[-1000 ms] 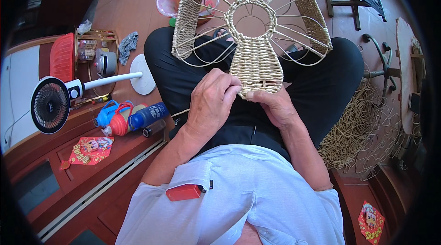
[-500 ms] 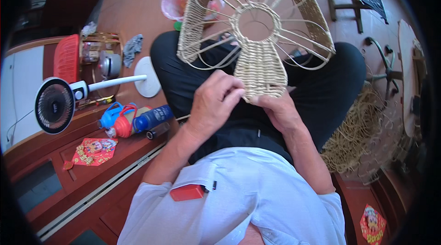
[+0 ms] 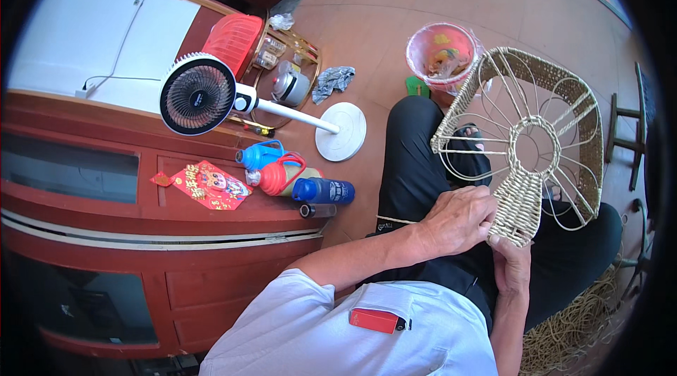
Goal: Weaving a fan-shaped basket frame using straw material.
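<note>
Over my lap stands a half-woven straw basket point(image 3: 518, 218), with a wire frame of looping spokes, a round woven ring and a dense woven rim at its far side. A tapering woven panel runs from the ring toward me. My left hand point(image 3: 458, 219) is closed at the panel's left edge, fingers curled and pinched; what lies between its fingertips is hidden. My right hand point(image 3: 512, 263) grips the panel's near end, thumb on top and fingers underneath. A pale strand point(image 3: 396, 220) crosses my left trouser leg and goes behind my left forearm.
To the left, a white-stemmed fan point(image 3: 199, 94) leans over vacuum flasks point(image 3: 278, 177) and a blue bottle point(image 3: 326, 191) on a red wooden ledge. A pink lined bin point(image 3: 443, 51) stands beyond my knee. Loose straw cord point(image 3: 564, 337) heaps at the lower right, near a dark stool point(image 3: 624, 140).
The view has swung to the left, so the basket and my hands appear farther right. Both hands stay at the near end of the woven panel.
</note>
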Demonstrator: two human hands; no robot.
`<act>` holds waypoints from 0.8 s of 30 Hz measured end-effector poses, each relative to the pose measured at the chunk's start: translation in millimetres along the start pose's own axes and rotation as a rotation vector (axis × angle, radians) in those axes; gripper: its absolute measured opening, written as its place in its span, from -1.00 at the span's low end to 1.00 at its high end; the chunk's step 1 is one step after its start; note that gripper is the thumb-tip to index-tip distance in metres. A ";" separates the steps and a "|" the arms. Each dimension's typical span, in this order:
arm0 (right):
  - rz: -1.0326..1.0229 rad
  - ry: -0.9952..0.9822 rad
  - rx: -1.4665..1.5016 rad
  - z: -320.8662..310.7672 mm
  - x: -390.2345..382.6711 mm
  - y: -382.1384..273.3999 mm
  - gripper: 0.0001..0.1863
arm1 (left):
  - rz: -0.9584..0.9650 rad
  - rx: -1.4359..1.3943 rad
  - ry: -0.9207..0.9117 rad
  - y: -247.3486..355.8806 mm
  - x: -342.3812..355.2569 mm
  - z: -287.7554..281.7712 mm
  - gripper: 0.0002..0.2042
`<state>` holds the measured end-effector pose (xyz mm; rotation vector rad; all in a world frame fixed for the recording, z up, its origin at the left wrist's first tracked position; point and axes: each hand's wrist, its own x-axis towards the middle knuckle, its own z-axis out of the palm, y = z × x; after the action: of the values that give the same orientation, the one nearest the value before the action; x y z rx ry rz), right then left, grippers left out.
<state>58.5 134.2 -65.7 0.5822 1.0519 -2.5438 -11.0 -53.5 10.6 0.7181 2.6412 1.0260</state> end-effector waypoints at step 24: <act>0.089 0.050 -0.195 23.3 5.9 9.1 -0.30 | 0.290 0.151 0.105 -24.4 -8.3 -13.6 -0.88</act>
<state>51.8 110.3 -58.9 0.6261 1.2453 -2.3277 -17.7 -81.1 4.2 1.1371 2.7843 0.9620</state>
